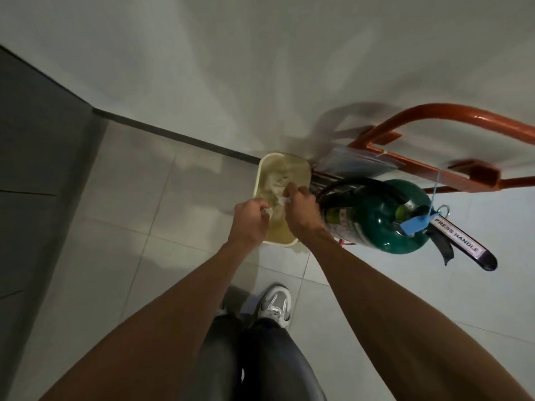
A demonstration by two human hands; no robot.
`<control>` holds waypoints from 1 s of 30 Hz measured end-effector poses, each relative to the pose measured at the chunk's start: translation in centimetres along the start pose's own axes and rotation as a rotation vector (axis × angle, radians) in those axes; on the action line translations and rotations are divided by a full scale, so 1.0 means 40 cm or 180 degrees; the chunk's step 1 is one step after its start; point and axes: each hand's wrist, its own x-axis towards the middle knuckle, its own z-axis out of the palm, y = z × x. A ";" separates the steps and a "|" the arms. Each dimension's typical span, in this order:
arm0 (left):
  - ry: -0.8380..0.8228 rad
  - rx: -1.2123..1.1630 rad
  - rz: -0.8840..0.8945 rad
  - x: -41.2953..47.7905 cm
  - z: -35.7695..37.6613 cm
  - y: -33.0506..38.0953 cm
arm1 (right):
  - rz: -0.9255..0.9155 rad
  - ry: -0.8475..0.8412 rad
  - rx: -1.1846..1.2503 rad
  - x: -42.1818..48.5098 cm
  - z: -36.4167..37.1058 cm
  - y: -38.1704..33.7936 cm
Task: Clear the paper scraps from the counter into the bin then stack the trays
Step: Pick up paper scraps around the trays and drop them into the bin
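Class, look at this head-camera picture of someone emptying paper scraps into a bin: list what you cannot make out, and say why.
1. Head view: the counter and the trays lie outside the frame.
2. The near part of the bin is covered by the left hand and right hand.
3. The paper scraps in the hands are mostly hidden by curled fingers.
4. The fire extinguisher body label is too blurred to read.

Pale floor tiles point(121, 215) meet a white wall point(260, 53). A green fire extinguisher point(385, 218) stands in an orange stand point(434, 111).

You see a matt cream plastic bin point(285, 166), crumpled paper scraps point(278, 185) inside — beside a glossy green extinguisher point(376, 218).
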 end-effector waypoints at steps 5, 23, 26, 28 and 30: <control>-0.0711 0.0388 0.0034 0.025 0.022 0.023 | 0.0061 -0.0303 -0.0243 0.057 0.003 0.013; 0.1037 -0.0245 -0.0305 -0.600 -0.717 0.080 | -0.0998 0.0293 0.0337 -0.597 -0.387 -0.588; 0.1288 -0.0337 -0.0351 -0.756 -0.858 0.088 | -0.1257 0.0411 0.0295 -0.743 -0.463 -0.739; 0.1453 -0.0455 -0.0413 -0.857 -0.944 0.093 | -0.1394 0.0475 0.0258 -0.829 -0.506 -0.832; 0.1664 -0.0595 -0.0435 -0.955 -1.025 0.097 | -0.1506 0.0498 0.0231 -0.906 -0.541 -0.921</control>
